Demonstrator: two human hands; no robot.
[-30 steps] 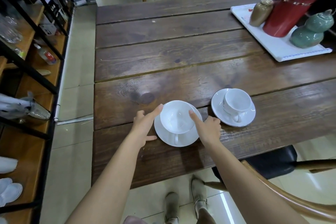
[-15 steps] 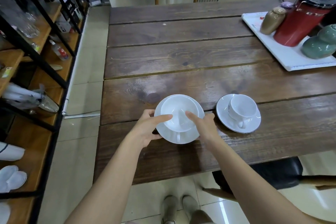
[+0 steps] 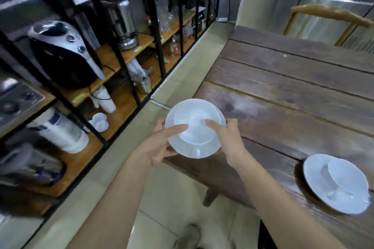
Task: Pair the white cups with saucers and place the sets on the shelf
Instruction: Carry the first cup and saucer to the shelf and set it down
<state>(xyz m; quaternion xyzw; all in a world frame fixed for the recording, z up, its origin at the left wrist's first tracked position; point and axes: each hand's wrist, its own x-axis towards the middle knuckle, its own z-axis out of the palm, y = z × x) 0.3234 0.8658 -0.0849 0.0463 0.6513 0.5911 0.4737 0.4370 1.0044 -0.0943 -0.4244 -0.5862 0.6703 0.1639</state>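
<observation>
A white cup (image 3: 195,127) sits on a white saucer (image 3: 202,150), and I hold the set in the air over the table's left corner. My left hand (image 3: 162,145) grips the saucer's left rim, with a finger laid on the cup's edge. My right hand (image 3: 226,137) grips the right rim the same way. A second white cup (image 3: 342,178) rests on its saucer (image 3: 315,180) on the wooden table (image 3: 293,111) at the right. The black-framed wooden shelf (image 3: 113,62) stands to the left.
The shelf holds a black and silver appliance (image 3: 60,54), a metal kettle (image 3: 123,24), glassware (image 3: 162,10), white cups (image 3: 100,121) and a white canister (image 3: 60,133). A wooden chair (image 3: 327,16) stands behind the table. Tiled floor runs between shelf and table.
Both hands lifted the cup-and-saucer set off the table and carried it left. My view swung left toward the shelf; the second set stayed on the table.
</observation>
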